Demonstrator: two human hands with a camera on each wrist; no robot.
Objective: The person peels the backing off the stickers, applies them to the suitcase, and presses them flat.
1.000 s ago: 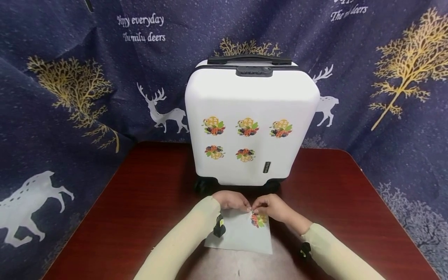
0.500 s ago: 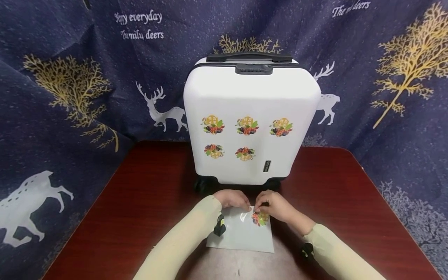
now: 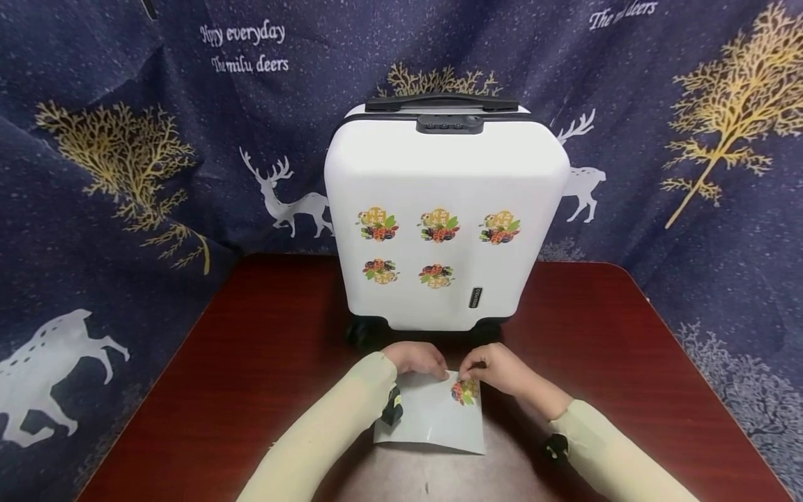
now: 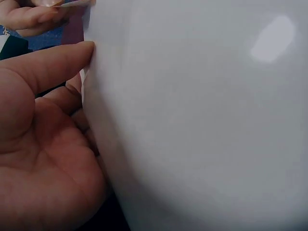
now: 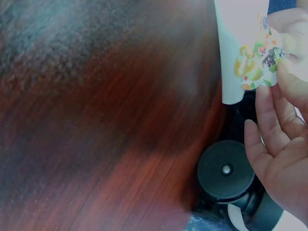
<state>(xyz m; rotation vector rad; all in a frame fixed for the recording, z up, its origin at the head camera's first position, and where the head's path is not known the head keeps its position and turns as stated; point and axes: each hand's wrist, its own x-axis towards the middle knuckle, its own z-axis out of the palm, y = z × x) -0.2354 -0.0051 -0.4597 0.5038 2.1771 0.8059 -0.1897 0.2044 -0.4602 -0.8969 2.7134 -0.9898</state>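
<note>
A white backing sheet (image 3: 426, 418) is held over the near part of the table, just in front of the suitcase. My left hand (image 3: 419, 358) pinches its far edge between thumb and fingers, which the left wrist view shows close up. At the sheet's far right corner is a colourful fruit sticker (image 3: 463, 394). Its upper edge is pinched by my right hand (image 3: 498, 366), thumb against forefinger. In the right wrist view the same sticker (image 5: 252, 67) overlaps the sheet, with the other fingers of the right hand spread loosely below.
Upright behind the hands stands a white suitcase (image 3: 445, 167) with several fruit stickers in two rows and a small black label (image 3: 475, 298). A black caster wheel (image 5: 225, 168) lies close under the right hand. Dark blue printed cloth (image 3: 276, 118) hangs behind the red-brown table (image 3: 270, 335).
My right hand has shifted slightly right, widening the gap from the left hand, still at the sticker's upper edge. The sheet's near edge now bends more. The left hand stays nearly in place.
</note>
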